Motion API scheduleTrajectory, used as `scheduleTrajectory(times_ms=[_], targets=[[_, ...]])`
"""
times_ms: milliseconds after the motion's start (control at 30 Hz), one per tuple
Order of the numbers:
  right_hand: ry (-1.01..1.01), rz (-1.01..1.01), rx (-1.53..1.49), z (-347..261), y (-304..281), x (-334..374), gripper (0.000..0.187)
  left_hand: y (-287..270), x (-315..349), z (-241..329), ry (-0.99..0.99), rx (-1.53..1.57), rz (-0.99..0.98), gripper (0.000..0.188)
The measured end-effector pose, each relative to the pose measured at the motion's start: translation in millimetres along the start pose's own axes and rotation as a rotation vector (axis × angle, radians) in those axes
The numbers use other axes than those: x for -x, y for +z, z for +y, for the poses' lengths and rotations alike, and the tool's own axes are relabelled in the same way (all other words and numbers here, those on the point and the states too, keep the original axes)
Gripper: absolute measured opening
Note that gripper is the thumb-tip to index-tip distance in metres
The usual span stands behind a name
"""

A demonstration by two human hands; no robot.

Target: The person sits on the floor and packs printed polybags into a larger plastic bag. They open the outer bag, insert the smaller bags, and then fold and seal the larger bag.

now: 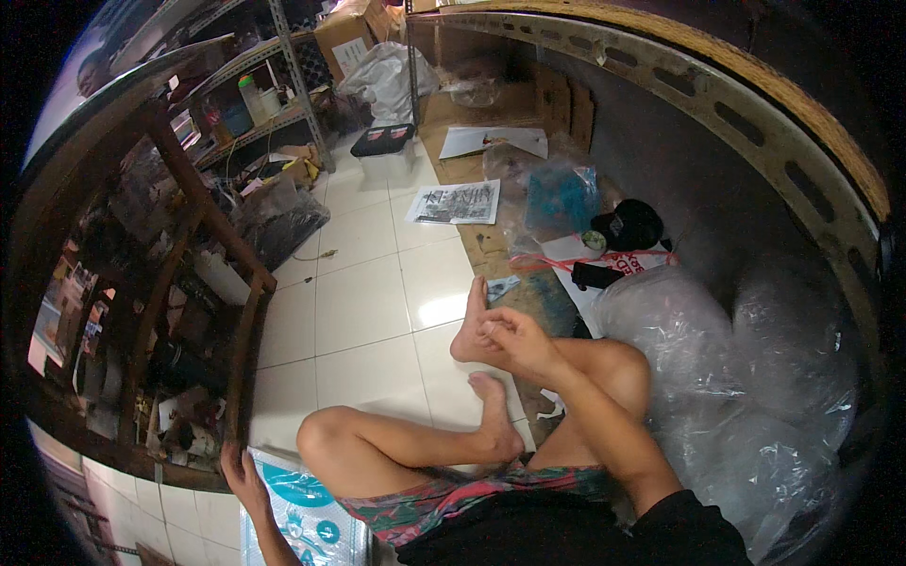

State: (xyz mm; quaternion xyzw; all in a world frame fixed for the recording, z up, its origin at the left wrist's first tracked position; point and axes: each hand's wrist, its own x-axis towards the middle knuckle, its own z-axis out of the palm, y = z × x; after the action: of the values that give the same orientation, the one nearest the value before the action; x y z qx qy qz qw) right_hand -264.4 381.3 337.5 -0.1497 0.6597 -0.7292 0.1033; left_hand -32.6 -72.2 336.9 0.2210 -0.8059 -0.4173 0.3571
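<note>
My left hand (245,479) is at the lower left, beside the foot of a dark wooden rack (247,354). Its fingers are stretched out and apart, at the edge of a clear-wrapped package (300,500) with white and turquoise print, which lies beside my left thigh. I see nothing held in that hand. My right hand (517,341) is over my bent right leg, next to the ankle and bare foot. Its fingers are loosely bent, with no object visible in them. I sit cross-legged on the floor.
Large clear plastic bags (717,377) bulge close at my right. Ahead lie a black cap (630,226), a dark phone-like object (596,275), printed sheets (455,202) and flattened cardboard (528,307). A black-lidded bin (385,151) stands farther off. A metal shelf frame (679,71) arches overhead.
</note>
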Motion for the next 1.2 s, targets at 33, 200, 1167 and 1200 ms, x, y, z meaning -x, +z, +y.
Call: scheduleTrajectory(times_ms=[33, 200, 1167, 1200], targets=[[-0.007, -0.007, 0.014, -21, 0, 4, 0.024, 9, -8, 27, 0.067, -0.025, -0.029, 0.032], [-0.156, -0.049, 0.279, -77, -18, -13, 0.024, 34, -44, 125, 0.310, -0.210, -0.333, 0.031], [0.271, -0.430, 0.430, 7, 77, -365, 0.047, 266, -213, 163, -0.081, -0.280, -1.119, 0.041], [0.322, -0.372, 0.270, 2, 92, -359, 0.046, 244, -201, 162, -0.061, -0.212, -1.046, 0.040]])
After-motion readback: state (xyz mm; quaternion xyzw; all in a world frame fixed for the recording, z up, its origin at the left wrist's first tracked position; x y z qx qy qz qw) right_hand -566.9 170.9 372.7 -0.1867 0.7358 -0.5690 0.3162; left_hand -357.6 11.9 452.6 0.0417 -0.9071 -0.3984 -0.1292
